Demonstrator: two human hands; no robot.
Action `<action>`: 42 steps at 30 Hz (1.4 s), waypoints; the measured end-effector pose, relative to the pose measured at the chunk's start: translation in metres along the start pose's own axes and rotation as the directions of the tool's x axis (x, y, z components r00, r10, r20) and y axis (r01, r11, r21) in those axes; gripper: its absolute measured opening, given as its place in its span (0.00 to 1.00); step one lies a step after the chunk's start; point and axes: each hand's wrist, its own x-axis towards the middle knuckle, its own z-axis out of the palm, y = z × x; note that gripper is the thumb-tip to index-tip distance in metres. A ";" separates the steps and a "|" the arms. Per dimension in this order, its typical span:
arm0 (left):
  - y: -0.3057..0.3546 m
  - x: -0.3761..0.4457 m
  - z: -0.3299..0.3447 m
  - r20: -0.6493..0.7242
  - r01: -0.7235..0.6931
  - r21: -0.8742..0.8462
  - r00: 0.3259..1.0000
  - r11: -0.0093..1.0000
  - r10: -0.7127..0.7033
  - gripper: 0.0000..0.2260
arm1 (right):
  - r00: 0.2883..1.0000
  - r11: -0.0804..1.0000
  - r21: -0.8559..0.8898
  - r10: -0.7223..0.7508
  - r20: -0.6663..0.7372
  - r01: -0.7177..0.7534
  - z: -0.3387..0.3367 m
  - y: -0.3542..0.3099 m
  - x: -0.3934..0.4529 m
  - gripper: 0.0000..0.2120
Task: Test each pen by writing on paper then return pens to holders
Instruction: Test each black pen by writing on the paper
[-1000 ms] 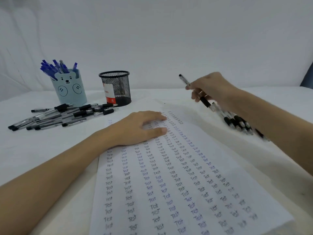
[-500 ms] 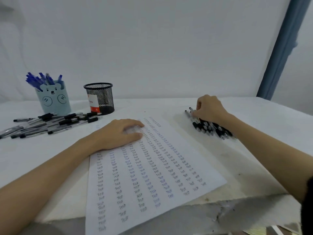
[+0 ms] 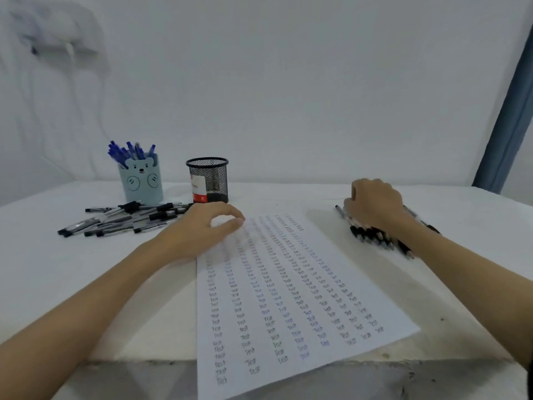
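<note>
I am observing the white sheet of paper (image 3: 291,298) filled with columns of the handwritten word "Test" lying along the middle of the white table (image 3: 317,194), its near end overhanging the table's front edge. The left hand (image 3: 199,229) is resting at the sheet's far left corner, fingers loosely arched with thumb and forefinger curving towards each other over the paper; I am seeing nothing held in it. The right hand (image 3: 375,206) is sitting knuckles-up on top of the pile of black-capped clear pens (image 3: 375,238) lying to the right of the sheet, well apart from the left hand. Its fingers are curled down into the pile, but I cannot tell whether they are gripping a pen or only pressing on them, since the fingertips are hidden. One pen tip is sticking out just left of this hand.

A second scatter of black-and-clear pens (image 3: 127,220) is lying on the table to the left of the left hand, its nearest pens just beside the knuckles. Behind that scatter, the pale blue bear-faced pen holder (image 3: 141,180) is standing upright, holding blue-capped pens (image 3: 129,151). Just to its right, the black wire-mesh cylindrical holder (image 3: 208,180) with a red and white label is standing upright, beyond the left hand; I cannot tell what it contains
</note>
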 end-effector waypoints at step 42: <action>-0.044 -0.068 -0.043 -0.076 0.101 0.114 0.993 0.988 -0.092 0.10 | 0.823 0.421 0.877 -0.397 0.407 -0.231 -0.020 -0.155 0.005 0.07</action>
